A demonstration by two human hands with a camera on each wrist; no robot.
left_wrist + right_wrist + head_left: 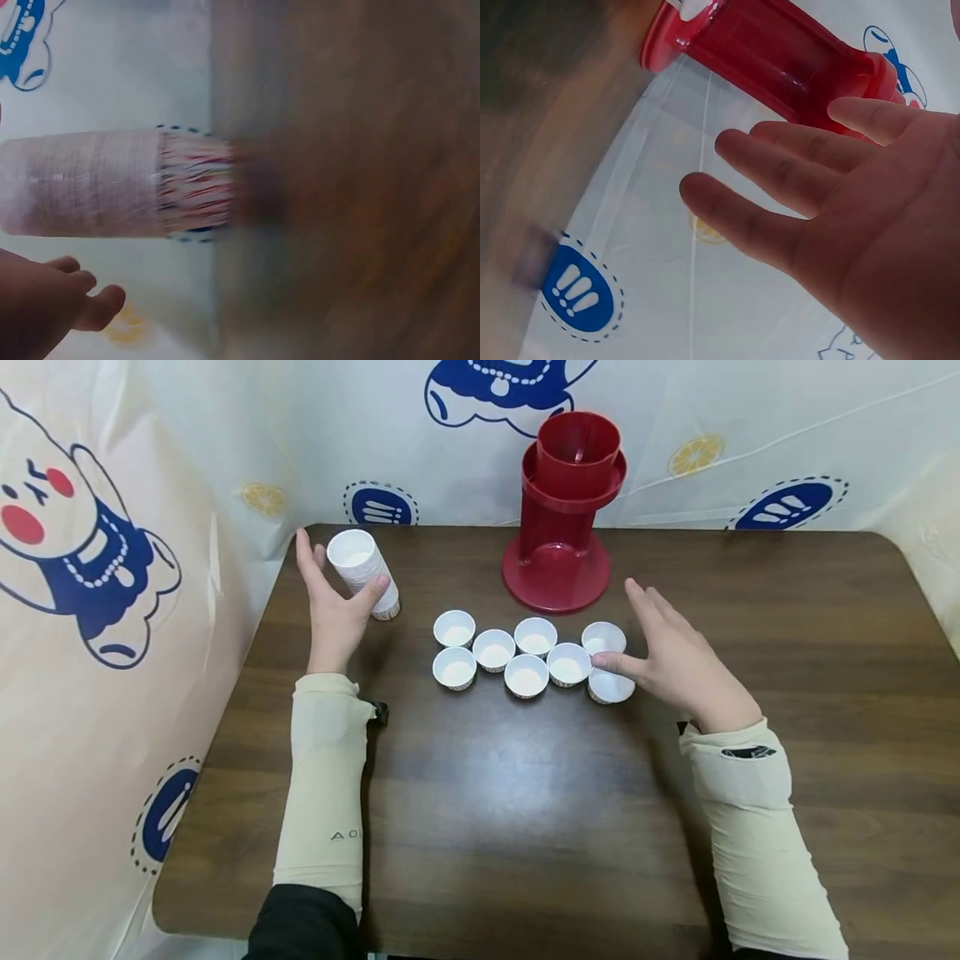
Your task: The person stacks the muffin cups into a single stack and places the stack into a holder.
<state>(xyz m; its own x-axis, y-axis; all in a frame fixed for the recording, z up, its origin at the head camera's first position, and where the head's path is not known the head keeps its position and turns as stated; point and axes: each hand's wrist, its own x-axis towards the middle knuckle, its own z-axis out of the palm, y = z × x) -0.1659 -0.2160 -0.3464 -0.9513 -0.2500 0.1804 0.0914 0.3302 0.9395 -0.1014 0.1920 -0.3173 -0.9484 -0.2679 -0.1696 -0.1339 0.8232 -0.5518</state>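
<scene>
At the table's back left, a tall stack of white paper baking cups (pixel 367 572) stands beside my left hand (pixel 333 606), whose thumb and fingers are spread around it. The left wrist view shows the fingers apart from the stack (pixel 112 184), which has a striped lower end. My right hand (pixel 678 664) is held with straight, spread fingers at the right end of two staggered rows of single white cups (pixel 527 677). Its thumb overlaps the last cups there in the head view. Nothing is in the right palm (pixel 870 240).
Behind the cup rows stands a red plastic holder (pixel 557 585) with a round base and a red cup-shaped part (pixel 579 452) in its top. A printed white curtain (pixel 262 435) hangs along the back and left of the brown table (pixel 480 827).
</scene>
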